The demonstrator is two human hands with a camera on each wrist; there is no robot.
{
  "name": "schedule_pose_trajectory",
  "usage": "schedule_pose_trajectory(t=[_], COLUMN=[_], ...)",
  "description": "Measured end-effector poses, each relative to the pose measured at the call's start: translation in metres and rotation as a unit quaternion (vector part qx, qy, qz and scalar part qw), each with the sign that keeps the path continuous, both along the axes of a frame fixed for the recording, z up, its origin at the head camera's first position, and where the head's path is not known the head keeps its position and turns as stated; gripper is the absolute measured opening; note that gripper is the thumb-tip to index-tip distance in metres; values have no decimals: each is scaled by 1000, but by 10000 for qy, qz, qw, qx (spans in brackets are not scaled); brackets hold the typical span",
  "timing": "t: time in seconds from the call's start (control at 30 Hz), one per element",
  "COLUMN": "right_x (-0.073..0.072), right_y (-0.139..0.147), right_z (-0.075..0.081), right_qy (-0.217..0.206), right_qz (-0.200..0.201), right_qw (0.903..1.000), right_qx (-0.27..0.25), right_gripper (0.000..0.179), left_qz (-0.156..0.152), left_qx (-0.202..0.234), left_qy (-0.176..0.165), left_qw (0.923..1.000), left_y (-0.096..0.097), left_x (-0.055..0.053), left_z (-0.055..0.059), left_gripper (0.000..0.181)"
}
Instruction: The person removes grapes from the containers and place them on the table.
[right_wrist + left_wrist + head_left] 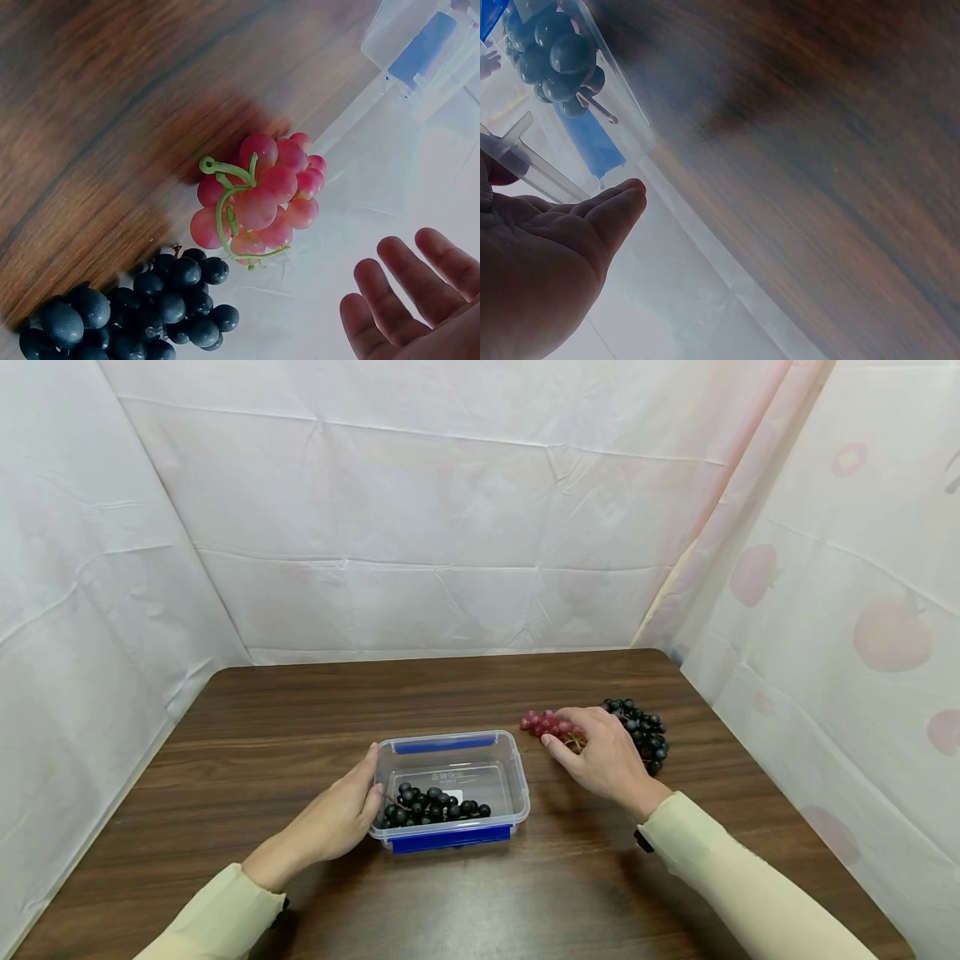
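Observation:
My left hand (335, 806) holds the left side of a clear plastic container (521, 789), fingers along the outer wall, thumb over the rim. Inside lies a small bunch of black grapes (433, 806), its stem showing in the left wrist view. Over at the right, my right hand (600, 752) hovers by a bunch of red grapes (542, 723), partly covering it in the head view. Its fingers (409, 285) are spread and apart from the red grapes in the right wrist view. A green stem curls across that bunch.
A larger bunch of black grapes (651, 735) lies just right of the red one, partly behind the right hand. Blue clips (450, 838) line the container's near and far sides. White sheets (450, 527) hang around the brown wooden table (300, 710).

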State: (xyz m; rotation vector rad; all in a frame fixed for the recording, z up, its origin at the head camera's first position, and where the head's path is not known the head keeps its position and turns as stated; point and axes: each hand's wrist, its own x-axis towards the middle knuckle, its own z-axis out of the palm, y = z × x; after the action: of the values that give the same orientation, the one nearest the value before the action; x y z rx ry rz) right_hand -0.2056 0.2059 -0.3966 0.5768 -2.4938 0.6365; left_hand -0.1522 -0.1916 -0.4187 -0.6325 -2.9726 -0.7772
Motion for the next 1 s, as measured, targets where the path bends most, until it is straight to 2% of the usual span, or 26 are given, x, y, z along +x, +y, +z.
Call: schedule_pose_trajectory(t=[0.63,1.0], right_x=[7,8], right_y=[-11,-18], right_z=[2,3], right_qy=[61,121], right_qz=[416,823], right_qw=[9991,9965], right_qx=[68,48], right_gripper=[40,40], left_qz=[65,70], left_qx=[-39,-39], left_qy=[-43,-52], left_qw=[10000,10000], left_y=[0,-1], left_x=[0,0], left_z=[1,1], left_gripper=[65,65])
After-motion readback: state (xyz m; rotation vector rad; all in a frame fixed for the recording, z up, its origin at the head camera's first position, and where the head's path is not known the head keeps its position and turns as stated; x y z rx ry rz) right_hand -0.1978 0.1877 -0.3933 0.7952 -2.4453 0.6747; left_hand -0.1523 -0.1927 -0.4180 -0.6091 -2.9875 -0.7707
